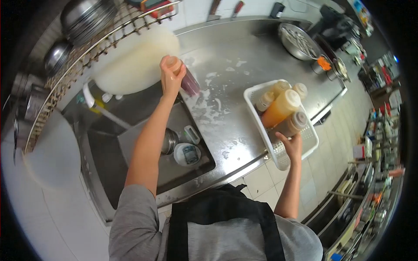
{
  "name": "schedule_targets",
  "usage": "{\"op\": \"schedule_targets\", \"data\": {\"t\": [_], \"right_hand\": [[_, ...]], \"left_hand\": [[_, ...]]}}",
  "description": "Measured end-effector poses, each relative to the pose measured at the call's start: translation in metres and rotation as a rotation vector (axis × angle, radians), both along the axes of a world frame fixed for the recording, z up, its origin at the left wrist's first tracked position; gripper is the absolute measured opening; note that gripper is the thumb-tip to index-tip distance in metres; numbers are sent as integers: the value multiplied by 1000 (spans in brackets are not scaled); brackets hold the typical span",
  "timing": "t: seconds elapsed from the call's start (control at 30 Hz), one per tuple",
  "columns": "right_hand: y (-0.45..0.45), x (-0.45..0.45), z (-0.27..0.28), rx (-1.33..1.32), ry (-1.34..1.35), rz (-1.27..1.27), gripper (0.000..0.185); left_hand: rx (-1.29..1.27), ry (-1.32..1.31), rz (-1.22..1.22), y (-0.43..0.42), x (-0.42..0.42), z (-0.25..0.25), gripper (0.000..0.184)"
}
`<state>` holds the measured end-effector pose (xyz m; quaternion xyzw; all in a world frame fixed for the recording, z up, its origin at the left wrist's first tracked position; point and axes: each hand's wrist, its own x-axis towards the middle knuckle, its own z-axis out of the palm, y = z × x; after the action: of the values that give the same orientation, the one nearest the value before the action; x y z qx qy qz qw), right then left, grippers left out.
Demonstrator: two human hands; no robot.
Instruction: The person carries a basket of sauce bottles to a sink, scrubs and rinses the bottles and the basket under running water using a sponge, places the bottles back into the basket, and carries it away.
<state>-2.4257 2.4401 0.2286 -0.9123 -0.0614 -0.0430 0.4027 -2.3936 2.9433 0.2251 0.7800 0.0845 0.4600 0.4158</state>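
My left hand (172,78) is wrapped round a squeeze bottle of dark reddish sauce (190,84), which stands tilted on the wet steel counter beside the sink. At the right, a white plastic basket (311,141) holds several squeeze bottles, among them a large orange one (282,106) and a brownish one with a pale cap (292,124). My right hand (292,145) is at the near side of the brownish bottle, its thumb against the lower part. The basket's near end juts past the counter's edge.
The steel sink (115,152) holds a white bowl (187,154) and metal containers. A running tap (89,96) is at its left. Behind stand white boards (135,65) under a wire rack (111,37) with metal bowls. A bowl of utensils (298,41) sits at the back right.
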Motion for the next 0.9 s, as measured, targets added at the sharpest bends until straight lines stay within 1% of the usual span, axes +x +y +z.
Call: {"op": "schedule_targets", "data": {"t": [0.07,0.1,0.13,0.2,0.27,0.33,0.4,0.43,0.47,0.5,0.53,0.6,0.67,0.7,0.77,0.83,0.87,0.9], "right_hand": [[8,-13,31,-203,64,-42,71],[9,-26,51,-482,116,-29,70],[12,-34,75,-762,159,-15,68],[54,-49,148,-688,309,154,61],[97,-57,177,-336,268,408,58],[148,-63,180,-227,236,712,57],[214,-66,158,-132,264,1024,58],[251,-64,136,-75,348,1187,58],[290,-60,102,-45,409,1322,51],[332,-63,76,-5,515,1388,52],[372,-65,22,138,565,1435,58],[435,-86,-27,280,905,1187,66],[477,-109,-61,330,947,883,71],[489,-113,-68,491,1199,870,72],[507,-119,-79,823,1698,797,74],[524,-116,-102,1021,1699,751,73],[529,-117,-114,1118,1699,724,73],[528,-118,-110,1122,1658,728,71]], "left_hand": [[-92,27,32,11,-39,-3,67],[93,1,179,16,-61,1,63],[-82,-32,162,28,-81,-2,62],[-425,-107,111,58,-124,-20,60],[-623,-143,134,87,-167,-25,55],[-525,-67,292,144,-200,-63,51],[-611,-85,292,170,-226,-64,51],[-657,-95,290,177,-234,-65,50],[-687,-99,270,183,-241,-65,52],[-714,-102,250,190,-247,-62,53],[-740,-104,231,196,-253,-57,54],[-813,-93,199,200,-256,-44,53],[-877,-109,148,205,-252,-35,52],[-917,-108,125,207,-248,-29,47],[-926,-148,71,206,-241,-25,42],[-915,-157,13,209,-234,-24,39],[-895,-119,30,210,-233,-24,40],[-874,-81,47,210,-231,-21,42]]}}
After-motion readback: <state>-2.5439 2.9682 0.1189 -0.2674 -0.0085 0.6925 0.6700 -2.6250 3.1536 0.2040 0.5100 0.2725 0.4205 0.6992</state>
